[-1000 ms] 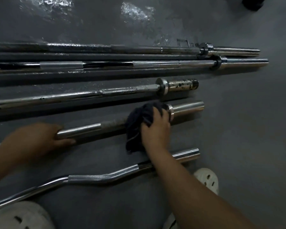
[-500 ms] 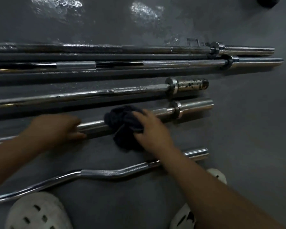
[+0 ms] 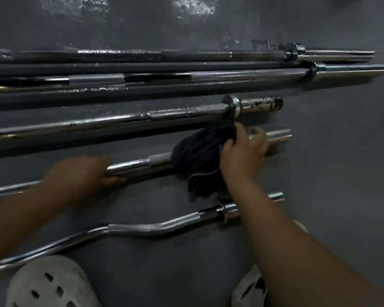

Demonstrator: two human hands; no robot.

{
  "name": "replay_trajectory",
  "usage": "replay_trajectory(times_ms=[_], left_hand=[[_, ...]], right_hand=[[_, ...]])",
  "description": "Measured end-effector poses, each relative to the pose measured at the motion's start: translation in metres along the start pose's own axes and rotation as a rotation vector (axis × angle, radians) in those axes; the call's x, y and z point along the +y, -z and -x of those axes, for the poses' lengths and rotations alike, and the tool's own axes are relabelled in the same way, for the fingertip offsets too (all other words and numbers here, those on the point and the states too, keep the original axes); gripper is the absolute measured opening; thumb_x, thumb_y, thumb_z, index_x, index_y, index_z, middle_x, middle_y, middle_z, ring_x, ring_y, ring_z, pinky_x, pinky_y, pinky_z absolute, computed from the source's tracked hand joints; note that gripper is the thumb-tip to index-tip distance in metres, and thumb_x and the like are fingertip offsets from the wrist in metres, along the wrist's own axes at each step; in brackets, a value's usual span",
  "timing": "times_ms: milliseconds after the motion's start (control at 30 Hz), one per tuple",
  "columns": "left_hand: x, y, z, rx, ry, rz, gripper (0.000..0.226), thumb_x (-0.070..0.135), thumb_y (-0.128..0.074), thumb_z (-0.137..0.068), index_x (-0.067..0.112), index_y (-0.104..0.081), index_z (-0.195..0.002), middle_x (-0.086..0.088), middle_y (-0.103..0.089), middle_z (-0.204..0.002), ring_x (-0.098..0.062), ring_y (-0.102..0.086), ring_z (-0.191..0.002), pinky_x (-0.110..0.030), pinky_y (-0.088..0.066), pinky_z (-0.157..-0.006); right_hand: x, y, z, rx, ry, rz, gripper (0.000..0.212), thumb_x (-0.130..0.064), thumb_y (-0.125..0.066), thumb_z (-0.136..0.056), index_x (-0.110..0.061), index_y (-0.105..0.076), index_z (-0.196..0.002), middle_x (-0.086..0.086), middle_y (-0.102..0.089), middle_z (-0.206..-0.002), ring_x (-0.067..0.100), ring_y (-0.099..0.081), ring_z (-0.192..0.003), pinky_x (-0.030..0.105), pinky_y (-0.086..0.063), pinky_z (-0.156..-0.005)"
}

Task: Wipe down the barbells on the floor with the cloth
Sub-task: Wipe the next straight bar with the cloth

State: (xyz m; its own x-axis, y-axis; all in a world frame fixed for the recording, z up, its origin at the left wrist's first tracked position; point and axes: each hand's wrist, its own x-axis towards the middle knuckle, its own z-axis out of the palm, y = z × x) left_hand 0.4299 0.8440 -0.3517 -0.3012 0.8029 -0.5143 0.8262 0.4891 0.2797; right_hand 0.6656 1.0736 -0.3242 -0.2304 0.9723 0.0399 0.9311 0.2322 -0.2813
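The right hand grips a bunched dark navy cloth. Its fingers curl over the cloth's upper edge and press it onto a short straight chrome barbell, just left of that bar's smooth right end. The fingertips are blurred, so I cannot tell how far they reach round the bar. The cloth drapes over the shaft, and a loose fold hangs down on the near side.

The left hand holds the same barbell further left along the shaft, fingers folded over the top and thumb underneath, apart from the cloth.

Nearer the person lies a wavy chrome curl bar with a knurled middle; its right end passes under the right forearm. Just beyond the held bar lies a chrome barbell with a dark-spotted end sleeve. Further off, a long chrome barbell with a black collar and a long dark-shafted barbell lie side by side.

All the bars run roughly parallel on the grey gym floor, which shows glossy patches at its far edge. At the bottom edge are a left white perforated clog and a right white perforated clog.
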Motion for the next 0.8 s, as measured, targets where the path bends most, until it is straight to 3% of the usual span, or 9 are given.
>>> replay_trajectory(times_ms=[33,100,200,267,367,433,567,700,800], left_hand=[[-0.004,0.008,-0.01,-0.227,0.073,0.055,0.064,0.084,-0.055,-0.066,0.027,-0.06,-0.093,0.001,-0.068,-0.095,-0.018,-0.064,-0.084,-0.028,-0.048,-0.072],[-0.01,0.016,-0.022,-0.355,0.06,0.134,0.085,0.101,-0.041,-0.044,0.03,-0.061,-0.086,0.007,-0.066,-0.09,-0.011,-0.062,-0.081,-0.026,-0.047,-0.073],[-0.013,-0.004,-0.005,0.077,-0.049,-0.099,0.054,0.082,-0.05,-0.074,0.031,-0.051,-0.091,0.006,-0.065,-0.092,-0.018,-0.064,-0.083,-0.03,-0.049,-0.067],[-0.001,-0.02,0.009,0.259,-0.076,-0.084,0.037,0.063,-0.06,-0.083,0.028,-0.052,-0.092,0.001,-0.065,-0.088,-0.026,-0.065,-0.08,-0.033,-0.051,-0.063],[-0.002,0.008,-0.011,-0.194,0.023,0.08,0.037,0.068,-0.061,-0.08,0.032,-0.052,-0.082,0.005,-0.057,-0.082,-0.019,-0.06,-0.079,-0.028,-0.042,-0.067],[-0.002,0.017,-0.02,-0.322,-0.003,0.064,0.04,0.071,-0.058,-0.079,0.032,-0.052,-0.082,0.005,-0.059,-0.084,-0.015,-0.059,-0.08,-0.026,-0.04,-0.068],[0.004,-0.012,0.01,0.167,-0.03,-0.124,0.041,0.066,-0.051,-0.086,0.025,-0.049,-0.095,-0.002,-0.066,-0.096,-0.026,-0.065,-0.089,-0.032,-0.046,-0.067],[-0.002,0.009,-0.018,-0.286,-0.015,0.114,0.039,0.068,-0.06,-0.081,0.03,-0.056,-0.088,0.001,-0.065,-0.093,-0.018,-0.061,-0.084,-0.028,-0.045,-0.073],[0.001,0.007,-0.011,-0.123,-0.016,-0.038,0.041,0.071,-0.056,-0.082,0.03,-0.051,-0.089,0.001,-0.065,-0.093,-0.018,-0.06,-0.081,-0.029,-0.042,-0.067]], right_hand=[[-0.018,-0.006,0.011,-0.039,-0.019,0.025,0.039,-0.028,-0.059,-0.087,-0.03,-0.063,-0.126,0.013,-0.043,-0.141,0.037,-0.039,-0.126,0.05,-0.045,-0.098],[-0.044,-0.014,0.036,-0.168,0.109,0.096,0.042,-0.045,-0.058,-0.088,-0.033,-0.061,-0.128,0.012,-0.041,-0.143,0.038,-0.037,-0.127,0.049,-0.043,-0.098],[-0.035,0.0,0.01,-0.315,0.418,0.114,0.04,-0.045,-0.061,-0.089,-0.03,-0.063,-0.126,0.012,-0.042,-0.139,0.036,-0.04,-0.124,0.044,-0.041,-0.1],[-0.001,0.006,-0.022,-0.208,0.388,0.076,0.033,-0.028,-0.06,-0.09,-0.022,-0.067,-0.122,0.014,-0.047,-0.134,0.037,-0.045,-0.12,0.043,-0.044,-0.101],[-0.01,-0.009,0.011,-0.036,0.122,0.026,0.04,-0.033,-0.051,-0.089,-0.023,-0.065,-0.125,0.015,-0.049,-0.136,0.041,-0.045,-0.121,0.052,-0.046,-0.097],[-0.046,-0.021,0.055,-0.127,0.247,0.148,0.054,-0.052,-0.048,-0.083,-0.026,-0.06,-0.128,0.011,-0.046,-0.14,0.039,-0.04,-0.128,0.053,-0.041,-0.097],[-0.029,-0.003,0.015,-0.34,0.637,0.123,0.056,-0.04,-0.053,-0.075,-0.026,-0.061,-0.128,0.007,-0.054,-0.13,0.035,-0.046,-0.118,0.048,-0.046,-0.097],[0.006,0.001,0.004,-0.157,0.2,-0.004,0.05,-0.032,-0.051,-0.079,-0.025,-0.062,-0.128,0.011,-0.05,-0.132,0.038,-0.043,-0.119,0.043,-0.041,-0.101],[-0.056,-0.01,0.064,-0.195,0.228,0.009,0.044,-0.033,-0.058,-0.077,-0.031,-0.065,-0.119,0.008,-0.048,-0.131,0.036,-0.039,-0.116,0.041,-0.044,-0.093]])
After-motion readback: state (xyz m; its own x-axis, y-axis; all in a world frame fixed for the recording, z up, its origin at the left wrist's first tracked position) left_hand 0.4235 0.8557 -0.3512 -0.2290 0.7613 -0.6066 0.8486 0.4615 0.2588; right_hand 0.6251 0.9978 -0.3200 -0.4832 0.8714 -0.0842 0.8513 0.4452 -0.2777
